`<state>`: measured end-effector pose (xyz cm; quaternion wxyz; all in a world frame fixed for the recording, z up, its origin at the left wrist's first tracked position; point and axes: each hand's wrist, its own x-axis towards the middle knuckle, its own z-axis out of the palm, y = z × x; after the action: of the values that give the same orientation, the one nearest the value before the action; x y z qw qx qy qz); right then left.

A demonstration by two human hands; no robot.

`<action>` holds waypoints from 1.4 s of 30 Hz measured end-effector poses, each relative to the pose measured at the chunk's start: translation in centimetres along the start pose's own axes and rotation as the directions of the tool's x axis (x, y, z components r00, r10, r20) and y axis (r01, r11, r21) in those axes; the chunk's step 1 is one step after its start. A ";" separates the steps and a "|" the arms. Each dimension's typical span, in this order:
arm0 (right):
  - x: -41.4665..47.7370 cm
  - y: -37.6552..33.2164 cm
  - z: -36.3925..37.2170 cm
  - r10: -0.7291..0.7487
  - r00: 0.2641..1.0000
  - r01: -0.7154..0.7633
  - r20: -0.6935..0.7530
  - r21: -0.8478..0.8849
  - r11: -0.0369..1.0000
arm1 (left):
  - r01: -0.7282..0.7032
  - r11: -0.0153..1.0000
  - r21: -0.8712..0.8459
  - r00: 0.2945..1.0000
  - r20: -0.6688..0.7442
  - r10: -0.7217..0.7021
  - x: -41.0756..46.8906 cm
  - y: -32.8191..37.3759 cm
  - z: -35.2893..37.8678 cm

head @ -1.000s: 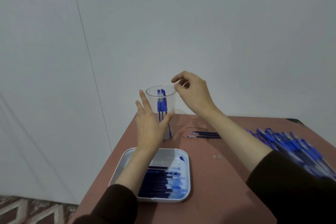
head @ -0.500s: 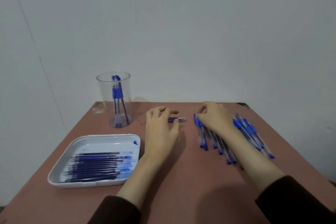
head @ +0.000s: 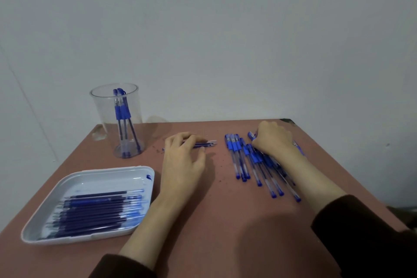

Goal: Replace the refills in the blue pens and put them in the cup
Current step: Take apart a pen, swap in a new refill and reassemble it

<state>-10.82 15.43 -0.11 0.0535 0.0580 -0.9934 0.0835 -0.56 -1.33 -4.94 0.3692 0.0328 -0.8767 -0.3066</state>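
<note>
At the left of the counter (head: 225, 221) a tray (head: 101, 180) is kept with refills (head: 97, 212) laid side by side in it, probably so that they cannot roll off and can be reached by the left hand. Behind it, near the wall, the cup (head: 106, 108) is stood upright with a few done pens (head: 123, 113) leaned inside, out of the way of the working area. In the middle the left hand (head: 182, 160) is laid palm down, its fingers bent over the near ends of some loose refills (head: 208, 144) that lie apart from the tray, seemingly set aside on purpose; whether they are pinched or only touched cannot be told. Just beside them, to the right, the pens (head: 241, 160) are spread in a rough fan, caps away from the person, so that one can be singled out. The right hand (head: 273, 140) is curled over the far end of that pile; its fingertips are hidden, so a grip cannot be confirmed. The next pen is judged to be in selection.
</note>
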 end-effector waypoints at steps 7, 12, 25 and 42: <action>0.0 -0.6 -0.2 -0.018 1.000 0.020 0.024 -0.065 0.998 | 0.012 1.000 -0.010 1.000 0.006 -0.012 -0.1 0.2 -0.1; 0.0 -0.5 -0.3 -0.034 0.999 0.034 0.002 -0.067 0.997 | 0.015 1.000 -0.010 1.000 0.014 -0.014 -0.1 0.2 -0.1; -0.6 -3.9 1.1 -0.238 0.971 0.240 0.031 -0.113 0.964 | 0.013 1.000 0.001 1.000 0.025 -0.013 -0.2 0.0 -0.2; -2.8 -5.3 0.1 -0.231 0.973 0.227 -0.021 -0.112 0.967 | 0.015 0.998 -0.064 1.000 0.003 -0.015 -0.1 0.1 -0.8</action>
<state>-7.44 10.56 0.29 0.0825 0.1678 -0.9821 0.0235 0.03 -1.64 -4.49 0.3666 0.0269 -0.8667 -0.3372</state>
